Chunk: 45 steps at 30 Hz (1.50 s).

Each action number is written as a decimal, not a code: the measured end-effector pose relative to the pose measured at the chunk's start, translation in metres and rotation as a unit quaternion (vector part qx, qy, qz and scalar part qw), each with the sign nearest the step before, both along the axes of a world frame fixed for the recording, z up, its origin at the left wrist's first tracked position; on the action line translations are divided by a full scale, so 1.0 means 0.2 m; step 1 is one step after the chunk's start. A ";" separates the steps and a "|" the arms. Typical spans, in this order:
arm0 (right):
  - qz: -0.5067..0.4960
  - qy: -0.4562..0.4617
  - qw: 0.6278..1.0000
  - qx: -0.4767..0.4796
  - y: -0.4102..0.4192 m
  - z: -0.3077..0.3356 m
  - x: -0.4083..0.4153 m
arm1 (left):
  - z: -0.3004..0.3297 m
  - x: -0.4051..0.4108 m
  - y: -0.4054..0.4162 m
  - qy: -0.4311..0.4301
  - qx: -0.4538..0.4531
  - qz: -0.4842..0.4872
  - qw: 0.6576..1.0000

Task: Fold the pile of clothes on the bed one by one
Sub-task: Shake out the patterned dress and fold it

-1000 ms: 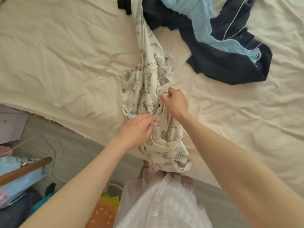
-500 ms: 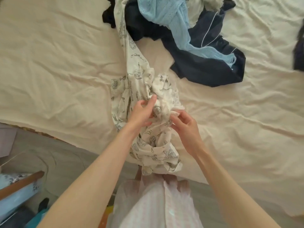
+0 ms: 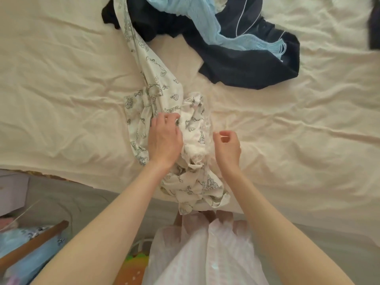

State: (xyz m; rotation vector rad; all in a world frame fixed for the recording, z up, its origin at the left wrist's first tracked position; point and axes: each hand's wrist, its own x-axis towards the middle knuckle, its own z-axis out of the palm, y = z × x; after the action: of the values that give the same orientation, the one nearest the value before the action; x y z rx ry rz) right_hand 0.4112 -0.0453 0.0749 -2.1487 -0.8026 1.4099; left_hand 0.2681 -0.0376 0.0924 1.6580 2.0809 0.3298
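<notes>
Your left hand (image 3: 164, 138) rests on the bunched white printed cotton garment (image 3: 164, 103), fingers curled into its folds. Your right hand (image 3: 226, 145) hangs just right of it, fingers loosely curled, thumb and forefinger nearly touching. Navy garment (image 3: 246, 66) and light-blue knit scarf (image 3: 207, 27) lie farther back on the cream-sheeted bed (image 3: 61, 89).

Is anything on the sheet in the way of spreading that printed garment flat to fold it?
Nothing visible: the sheet beside the printed garment is bare. Only its far end runs up against the dark clothes in the pile.
</notes>
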 end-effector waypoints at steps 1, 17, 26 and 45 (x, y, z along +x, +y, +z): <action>0.011 0.002 1.000 -0.007 0.06 -0.03 -0.02 | -0.02 0.01 0.06 -0.015 -0.002 -0.028 0.999; -0.036 0.235 0.966 -0.101 0.27 0.19 0.09 | 0.02 -0.18 0.34 -0.255 -0.273 0.068 0.925; 0.021 0.286 0.958 0.012 0.43 0.88 0.25 | 0.85 -0.49 0.33 -0.655 -0.268 0.135 0.693; 0.248 0.327 0.901 0.139 0.53 2.14 0.33 | 1.93 -0.56 0.24 -0.519 -0.053 0.080 0.849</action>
State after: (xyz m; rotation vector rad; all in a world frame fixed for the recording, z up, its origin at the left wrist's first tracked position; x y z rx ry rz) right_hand 0.4781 0.0604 0.5024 -1.1591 -1.2165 1.9585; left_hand 0.1551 0.0096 0.4787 0.8691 1.3351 0.9070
